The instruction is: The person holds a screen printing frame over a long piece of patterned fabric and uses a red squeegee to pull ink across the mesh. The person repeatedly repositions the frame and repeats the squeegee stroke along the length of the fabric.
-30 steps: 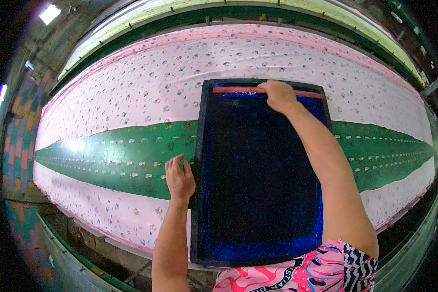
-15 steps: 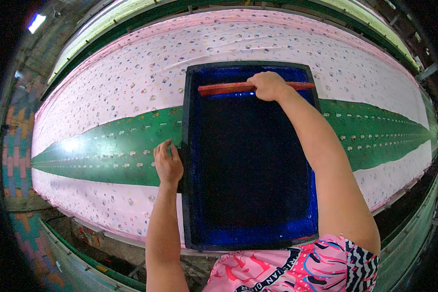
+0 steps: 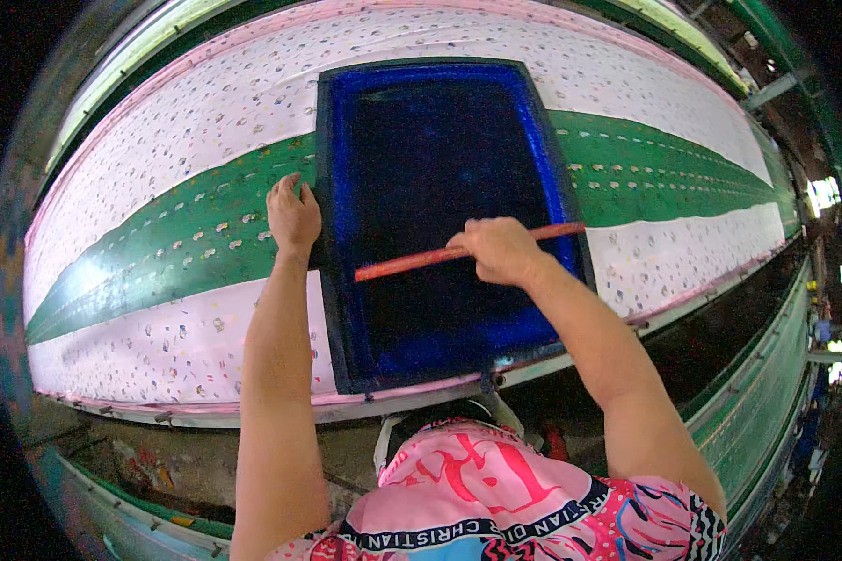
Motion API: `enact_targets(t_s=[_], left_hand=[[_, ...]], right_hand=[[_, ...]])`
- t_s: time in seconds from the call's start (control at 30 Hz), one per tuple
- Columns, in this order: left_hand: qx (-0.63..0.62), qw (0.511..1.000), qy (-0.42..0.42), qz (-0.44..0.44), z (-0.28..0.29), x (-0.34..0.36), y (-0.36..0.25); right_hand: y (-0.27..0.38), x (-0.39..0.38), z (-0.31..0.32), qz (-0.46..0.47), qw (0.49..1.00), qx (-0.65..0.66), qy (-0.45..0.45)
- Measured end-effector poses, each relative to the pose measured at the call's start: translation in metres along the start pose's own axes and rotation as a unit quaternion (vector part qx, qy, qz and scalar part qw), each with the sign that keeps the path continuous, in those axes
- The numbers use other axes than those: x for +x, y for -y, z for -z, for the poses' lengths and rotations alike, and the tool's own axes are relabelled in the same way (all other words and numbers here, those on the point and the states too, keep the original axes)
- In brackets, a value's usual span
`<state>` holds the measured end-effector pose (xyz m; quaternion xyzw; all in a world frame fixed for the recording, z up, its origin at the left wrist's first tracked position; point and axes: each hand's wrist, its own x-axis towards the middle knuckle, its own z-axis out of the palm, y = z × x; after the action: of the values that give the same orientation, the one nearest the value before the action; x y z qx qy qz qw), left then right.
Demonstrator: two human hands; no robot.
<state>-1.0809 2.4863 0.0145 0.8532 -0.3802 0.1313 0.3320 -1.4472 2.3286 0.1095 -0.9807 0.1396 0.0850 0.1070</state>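
A large dark screen-printing frame (image 3: 328,122) lies on the long table in front of me. Its near-black screen (image 3: 440,150) has bright blue ink around the borders. My right hand (image 3: 501,251) is closed around the middle of a red squeegee (image 3: 398,266), which spans the nearer half of the screen, its right end tilted farther away from me. Ink hides the squeegee's lower edge. Just outside the frame's left side, my left hand (image 3: 293,220) rests with fingers apart and holds nothing. Whether its palm touches the frame I cannot tell.
White fabric (image 3: 178,140) with small scattered motifs covers the far and near sides of the table. Between them runs a green strip (image 3: 164,248) with rows of pale marks. A metal rail (image 3: 196,416) follows the near edge. Another green table (image 3: 767,337) stands at the right.
My right hand has drawn the squeegee from the far end of the screen toward me, and it is now more slanted. The view has shifted; my left hand stays beside the frame.
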Motion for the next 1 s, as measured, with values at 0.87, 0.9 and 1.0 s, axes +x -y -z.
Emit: enact_targets(t_s=[0.87, 0.9, 1.0], left_hand=[[-0.092, 0.978, 0.019, 0.185, 0.027, -0.105, -0.058], [-0.059, 0.983, -0.009, 0.172, 0.032, -0.103, -0.044], [-0.042, 0.983, 0.015, 0.178, 0.026, -0.106, -0.053]], right_hand=[[0.013, -0.215, -0.091, 0.16, 0.954, 0.208, -0.144], [0.002, -0.219, -0.095, 0.179, 0.94, 0.248, -0.153], [-0.049, -0.25, -0.086, 0.086, 0.911, 0.234, -0.328]])
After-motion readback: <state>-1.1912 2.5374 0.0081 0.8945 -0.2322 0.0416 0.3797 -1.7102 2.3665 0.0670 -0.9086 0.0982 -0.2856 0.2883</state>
